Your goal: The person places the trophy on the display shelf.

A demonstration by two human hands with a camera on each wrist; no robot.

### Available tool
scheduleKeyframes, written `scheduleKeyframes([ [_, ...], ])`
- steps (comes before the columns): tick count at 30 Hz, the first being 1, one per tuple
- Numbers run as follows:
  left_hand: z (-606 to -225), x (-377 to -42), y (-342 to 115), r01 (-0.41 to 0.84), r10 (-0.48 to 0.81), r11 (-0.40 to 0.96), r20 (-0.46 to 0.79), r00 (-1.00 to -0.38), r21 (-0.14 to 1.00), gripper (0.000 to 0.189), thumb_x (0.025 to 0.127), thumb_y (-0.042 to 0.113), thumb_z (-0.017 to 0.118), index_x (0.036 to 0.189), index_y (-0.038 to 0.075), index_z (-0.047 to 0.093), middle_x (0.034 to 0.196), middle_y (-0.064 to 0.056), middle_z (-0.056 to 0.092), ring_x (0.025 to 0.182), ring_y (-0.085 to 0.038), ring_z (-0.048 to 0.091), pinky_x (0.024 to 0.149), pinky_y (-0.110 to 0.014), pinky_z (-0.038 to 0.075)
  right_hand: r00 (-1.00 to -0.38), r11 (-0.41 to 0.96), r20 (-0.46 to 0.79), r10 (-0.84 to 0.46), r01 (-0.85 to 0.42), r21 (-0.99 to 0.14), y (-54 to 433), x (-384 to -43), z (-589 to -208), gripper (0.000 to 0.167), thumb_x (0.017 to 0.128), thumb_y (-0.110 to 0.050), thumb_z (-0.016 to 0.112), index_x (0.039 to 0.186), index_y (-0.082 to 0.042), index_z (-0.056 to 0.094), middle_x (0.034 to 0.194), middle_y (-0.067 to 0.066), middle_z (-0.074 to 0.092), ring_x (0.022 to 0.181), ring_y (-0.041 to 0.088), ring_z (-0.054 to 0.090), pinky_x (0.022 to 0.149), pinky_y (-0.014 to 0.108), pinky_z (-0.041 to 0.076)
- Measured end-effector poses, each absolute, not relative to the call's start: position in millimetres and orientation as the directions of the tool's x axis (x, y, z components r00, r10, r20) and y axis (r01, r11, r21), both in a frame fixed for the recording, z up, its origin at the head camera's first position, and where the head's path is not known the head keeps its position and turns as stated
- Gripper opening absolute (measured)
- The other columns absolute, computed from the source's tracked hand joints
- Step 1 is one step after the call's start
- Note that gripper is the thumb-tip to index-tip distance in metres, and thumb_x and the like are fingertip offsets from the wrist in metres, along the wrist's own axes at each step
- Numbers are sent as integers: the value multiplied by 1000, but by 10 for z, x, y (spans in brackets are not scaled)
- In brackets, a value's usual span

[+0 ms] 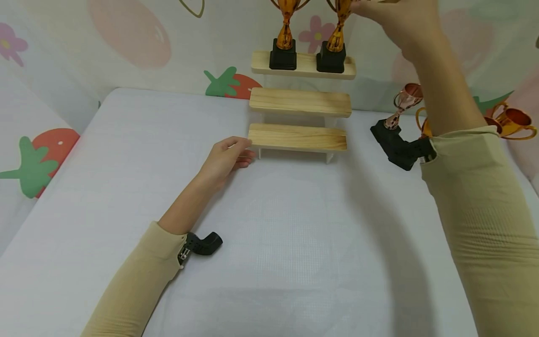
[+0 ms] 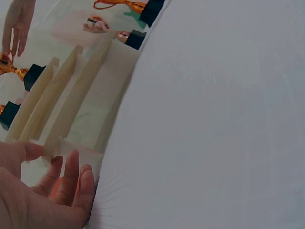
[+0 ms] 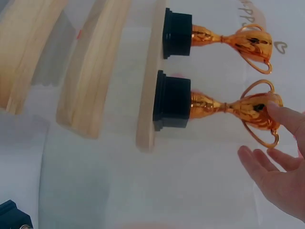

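A three-tier wooden display stand (image 1: pixel 298 137) with pale planks stands at the table's back edge. Two gold trophies with black bases are on its top tier: a left trophy (image 1: pixel 285 37) and a right trophy (image 1: pixel 336 38). My right hand (image 1: pixel 406 21) is up beside the right trophy. In the right wrist view, one digit touches its cup (image 3: pixel 257 110) while the other fingers extend below the handle, apart from it. My left hand (image 1: pixel 225 159) pinches the left end of the lowest plank, thumb at the plank (image 2: pixel 71 112) and the other fingers loosely bent below.
Right of the stand are a rose-gold trophy (image 1: pixel 407 97) and a gold trophy (image 1: pixel 514 122), partly behind my right arm. A white cloth covers the table (image 1: pixel 269 243). Behind it hangs a backdrop (image 1: pixel 202 56) printed with strawberries and flowers.
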State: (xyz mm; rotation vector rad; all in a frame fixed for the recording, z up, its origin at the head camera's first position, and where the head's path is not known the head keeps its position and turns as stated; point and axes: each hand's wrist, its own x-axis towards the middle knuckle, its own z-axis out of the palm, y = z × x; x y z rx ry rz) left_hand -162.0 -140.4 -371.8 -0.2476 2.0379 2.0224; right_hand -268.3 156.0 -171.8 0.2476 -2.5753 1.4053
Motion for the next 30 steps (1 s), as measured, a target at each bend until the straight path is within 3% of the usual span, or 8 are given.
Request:
scheduleKeyframes([
  [4,-3719,-1620,-1403,-303,60,22,-303,-951,953,29,110,21,55,128,0,62,91,3,68,89,-10,65,79,-15,55,-978,540,208,7,-172,-824,1656,-2592,-1745,62,99,-24,75,155,-27,50,150,-11,51,110,1,57,121,24,36],
  [6,-3717,-1619,-1403,-304,58,24,-305,-951,952,30,110,22,55,129,0,62,92,2,68,90,-10,65,79,-15,55,-979,541,202,26,-156,-827,1699,-2548,-1766,67,99,-25,75,158,-29,44,154,-8,48,115,2,58,120,25,38],
  [11,-3714,-1616,-1406,-307,56,25,-308,-950,951,31,110,22,55,130,0,62,93,2,68,90,-10,65,79,-15,55,-978,555,201,58,-135,-821,1783,-2449,-1853,67,99,-27,75,158,-32,44,153,-4,50,130,10,56,118,27,41],
  [15,-3712,-1613,-1409,-304,59,26,-305,-950,952,30,110,22,55,129,0,62,93,2,68,91,-10,65,80,-16,55,-974,584,218,66,-140,-800,1816,-2381,-1920,66,100,-27,73,159,-27,44,159,-1,47,136,15,57,118,25,42],
  [30,-3704,-1609,-1406,-304,53,34,-305,-951,952,30,110,22,55,127,-1,63,92,2,68,89,-10,65,79,-15,55,-970,563,226,88,-139,-815,1918,-2105,-2108,62,100,-30,74,156,-18,50,150,-2,55,132,12,62,110,22,48],
])
